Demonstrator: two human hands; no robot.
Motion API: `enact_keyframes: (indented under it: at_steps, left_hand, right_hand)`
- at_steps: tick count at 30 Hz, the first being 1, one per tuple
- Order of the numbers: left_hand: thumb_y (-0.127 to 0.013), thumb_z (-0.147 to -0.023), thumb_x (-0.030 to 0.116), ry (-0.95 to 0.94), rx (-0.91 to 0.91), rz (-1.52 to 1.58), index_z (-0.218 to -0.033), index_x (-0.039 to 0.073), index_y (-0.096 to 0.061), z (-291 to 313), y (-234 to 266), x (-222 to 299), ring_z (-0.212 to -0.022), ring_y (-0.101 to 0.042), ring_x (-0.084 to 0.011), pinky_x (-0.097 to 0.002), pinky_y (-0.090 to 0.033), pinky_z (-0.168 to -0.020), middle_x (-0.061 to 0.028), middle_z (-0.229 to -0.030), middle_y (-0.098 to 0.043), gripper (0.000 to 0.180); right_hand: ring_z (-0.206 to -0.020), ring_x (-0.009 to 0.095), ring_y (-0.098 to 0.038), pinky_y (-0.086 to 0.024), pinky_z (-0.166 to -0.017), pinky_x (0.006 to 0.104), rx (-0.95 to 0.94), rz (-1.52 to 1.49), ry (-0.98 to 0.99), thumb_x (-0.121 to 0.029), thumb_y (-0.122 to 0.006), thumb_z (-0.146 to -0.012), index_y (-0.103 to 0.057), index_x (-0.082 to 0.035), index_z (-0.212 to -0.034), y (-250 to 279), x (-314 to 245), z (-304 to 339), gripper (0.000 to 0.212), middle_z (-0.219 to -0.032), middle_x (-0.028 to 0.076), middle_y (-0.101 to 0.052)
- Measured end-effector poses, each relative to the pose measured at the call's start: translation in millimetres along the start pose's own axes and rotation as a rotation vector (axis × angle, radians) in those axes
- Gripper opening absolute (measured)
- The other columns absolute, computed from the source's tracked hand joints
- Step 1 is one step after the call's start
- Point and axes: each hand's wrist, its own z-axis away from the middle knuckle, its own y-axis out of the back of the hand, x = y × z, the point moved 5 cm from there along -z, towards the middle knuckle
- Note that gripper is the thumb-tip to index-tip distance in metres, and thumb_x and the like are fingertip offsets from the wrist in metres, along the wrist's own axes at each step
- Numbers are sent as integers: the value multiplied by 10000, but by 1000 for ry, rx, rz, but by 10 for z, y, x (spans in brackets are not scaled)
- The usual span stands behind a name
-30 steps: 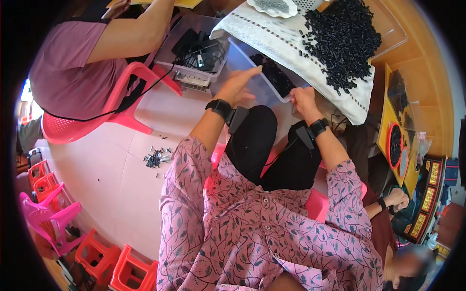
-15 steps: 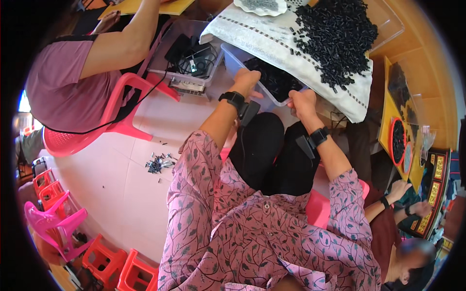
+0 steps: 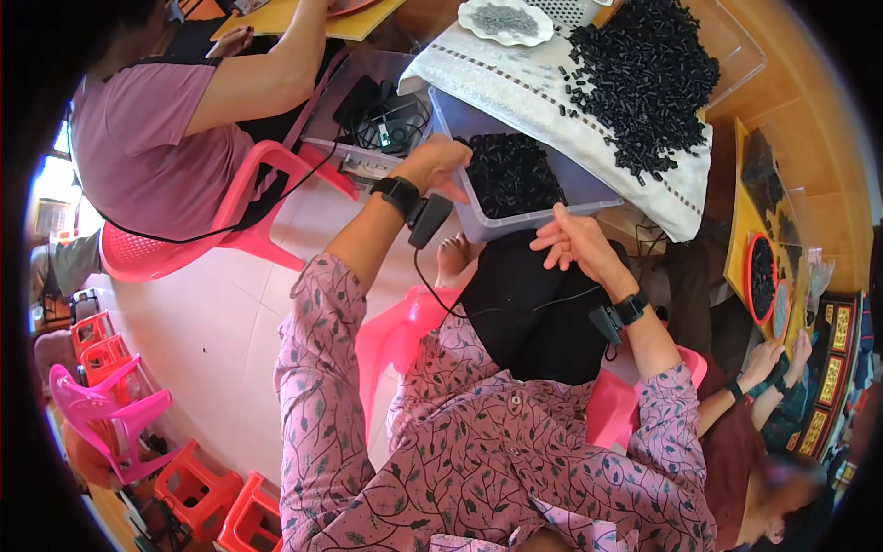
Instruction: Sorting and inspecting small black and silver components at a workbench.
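A clear plastic box with small black cylindrical pieces in it juts out from beneath the white cloth, just in front of my knees. At its left wall, my left hand is closed on the rim; some fingertips are hidden. My right hand is open beside the front right corner, its fingers apart and holding nothing. Above the box, a large heap of the same black pieces lies on the white cloth.
A white scalloped dish of small grey bits stands at the cloth's far edge. To the left are a bin with cables and a person on a pink chair. Red stools stand at lower left. Another person's hands are at right.
The box has come further out from under the cloth toward me and sits more level. My right hand has let go and opened. My left hand has shifted left along the box.
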Motion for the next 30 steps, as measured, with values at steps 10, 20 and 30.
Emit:
enact_keyframes:
  at_steps: [10,20,30]
  left_hand:
    - [-615,-756,25,-28,0,-12,-976,-76,-533,654,282,170,-758,-679,-374,-603,-606,-584,-165,-871,-573,255]
    - [-595,-826,39,-57,22,127,-1043,-81,-571,1644,842,-44,-784,-699,-373,-563,-619,-642,-154,-962,-639,249]
    - [-517,-881,-17,-51,157,556,-999,-127,-556,2671,1607,-941,-804,-701,-368,-492,-623,-712,-216,-929,-662,166]
  right_hand:
    - [-648,119,-683,-486,-493,184,-131,51,83,-286,-579,-1003,-681,12,-961,103,24,165,318,-1001,146,-731]
    - [-604,95,-649,-467,-488,179,-75,42,67,-257,-571,-1005,-670,-12,-936,164,107,95,273,-974,128,-735]
    - [-630,83,-656,-462,-513,178,-128,11,117,-262,-573,-1007,-674,-26,-952,95,116,13,262,-987,118,-736]
